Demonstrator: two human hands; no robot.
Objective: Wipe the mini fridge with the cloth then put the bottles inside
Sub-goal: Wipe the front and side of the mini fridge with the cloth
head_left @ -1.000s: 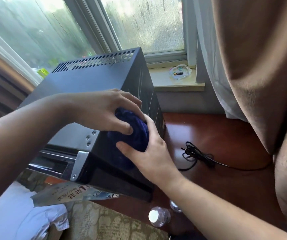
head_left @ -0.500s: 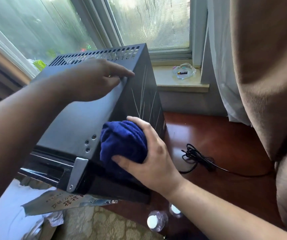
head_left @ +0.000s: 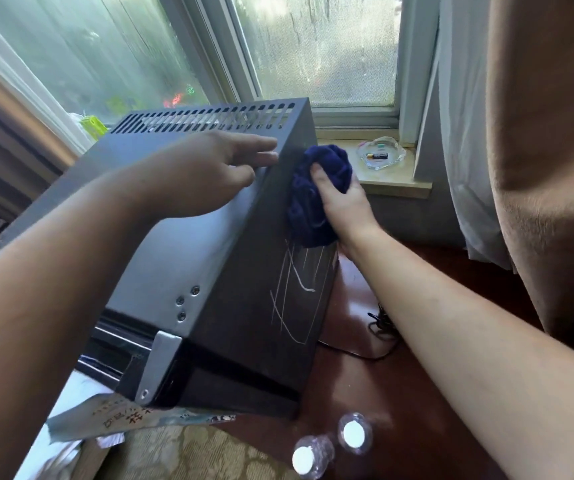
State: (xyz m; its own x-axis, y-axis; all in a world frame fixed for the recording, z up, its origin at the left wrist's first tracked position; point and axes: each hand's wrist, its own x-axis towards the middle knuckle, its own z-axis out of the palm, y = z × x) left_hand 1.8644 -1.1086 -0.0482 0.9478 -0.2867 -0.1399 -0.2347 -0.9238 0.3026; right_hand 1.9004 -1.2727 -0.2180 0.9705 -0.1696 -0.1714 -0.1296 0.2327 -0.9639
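Note:
The dark grey mini fridge (head_left: 181, 251) stands on a reddish wooden table (head_left: 399, 393), its vented back toward the window. My right hand (head_left: 342, 199) grips a bunched dark blue cloth (head_left: 316, 195) and presses it on the fridge's scratched right side, near the top rear corner. My left hand (head_left: 209, 171) lies flat on the fridge's top, fingers spread toward the right edge. Two clear bottles with white caps (head_left: 353, 433) (head_left: 304, 459) stand below the table's front edge.
A black power cord (head_left: 380, 323) lies coiled on the table right of the fridge. A glass ashtray (head_left: 379, 156) sits on the windowsill. Brown and white curtains (head_left: 538, 133) hang at right. A printed packet (head_left: 129, 420) and white cloth lie under the fridge's front.
My right hand has slid the cloth from the front lower part of the fridge's side up to its rear top corner. My left hand left the cloth and now rests on the top.

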